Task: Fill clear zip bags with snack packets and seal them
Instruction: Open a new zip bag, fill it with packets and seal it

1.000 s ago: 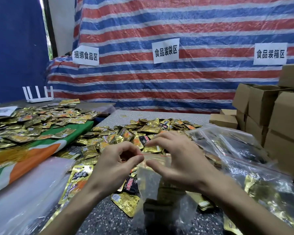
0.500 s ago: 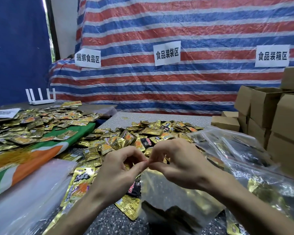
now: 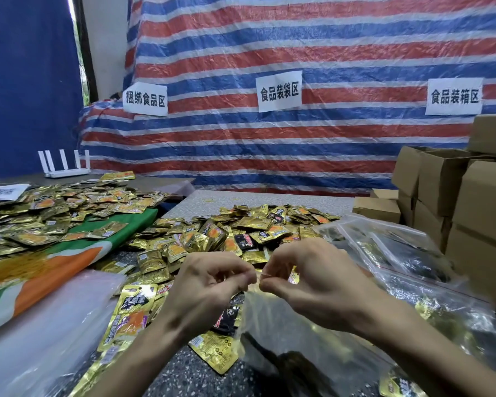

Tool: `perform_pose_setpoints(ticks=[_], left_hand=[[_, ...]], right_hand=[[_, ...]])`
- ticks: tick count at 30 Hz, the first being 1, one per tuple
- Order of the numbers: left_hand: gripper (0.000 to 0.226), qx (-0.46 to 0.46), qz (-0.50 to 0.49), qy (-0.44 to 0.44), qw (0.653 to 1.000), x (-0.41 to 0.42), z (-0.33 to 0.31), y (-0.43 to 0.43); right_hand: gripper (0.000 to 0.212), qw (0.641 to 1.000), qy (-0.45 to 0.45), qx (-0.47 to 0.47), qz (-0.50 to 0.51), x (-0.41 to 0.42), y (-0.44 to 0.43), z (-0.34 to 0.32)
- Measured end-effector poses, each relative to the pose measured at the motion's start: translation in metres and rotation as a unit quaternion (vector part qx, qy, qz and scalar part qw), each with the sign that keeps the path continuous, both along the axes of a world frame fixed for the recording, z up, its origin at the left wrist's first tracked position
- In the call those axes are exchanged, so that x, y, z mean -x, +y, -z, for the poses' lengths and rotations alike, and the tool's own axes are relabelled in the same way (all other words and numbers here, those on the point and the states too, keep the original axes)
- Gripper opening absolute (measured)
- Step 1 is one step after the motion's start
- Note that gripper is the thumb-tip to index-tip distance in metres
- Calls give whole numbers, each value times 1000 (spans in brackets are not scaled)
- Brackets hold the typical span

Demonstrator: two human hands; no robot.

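Both forearms are cut off at the bottom edge, and the lower part of the clear zip bag [image 3: 269, 336] blurs into glare, so the dark and gold packets inside it cannot be counted. The bag hangs over the speckled counter [image 3: 184, 373] from its top strip, which runs between the two hands. The left grip [image 3: 209, 285] is closed in a pinch on the strip's left end, thumb against curled fingers. The right grip [image 3: 312, 279] pinches the same strip just beside it, and the fingertips of the two nearly touch. The right hand and wrist cover much of the bag's upper right side. Loose snack packets [image 3: 241, 233] lie heaped beyond the hands, some under the left wrist. To the right lie filled bags [image 3: 413, 253], their contents dim behind creased plastic. Farther right stand cardboard boxes [image 3: 470, 202], partly out of frame, before a striped tarp [image 3: 269, 53].
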State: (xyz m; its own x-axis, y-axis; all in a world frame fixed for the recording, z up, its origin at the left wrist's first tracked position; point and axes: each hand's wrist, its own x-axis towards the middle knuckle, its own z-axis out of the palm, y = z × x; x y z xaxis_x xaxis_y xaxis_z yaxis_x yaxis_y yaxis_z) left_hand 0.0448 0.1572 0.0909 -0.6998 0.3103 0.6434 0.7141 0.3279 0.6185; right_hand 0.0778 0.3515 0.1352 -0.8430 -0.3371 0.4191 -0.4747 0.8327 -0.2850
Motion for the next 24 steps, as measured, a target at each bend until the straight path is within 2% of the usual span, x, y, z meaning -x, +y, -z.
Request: perform_pose_setpoints(ticks=[12,24], left_hand=[[13,-50,5,-62,997,16,0,-5],[13,-69,-20,-64,995,24,4,-8]], right_hand=[[14,999,-49,12,13,-7,30,-4],[15,996,-77,35,6,-12,61,1]])
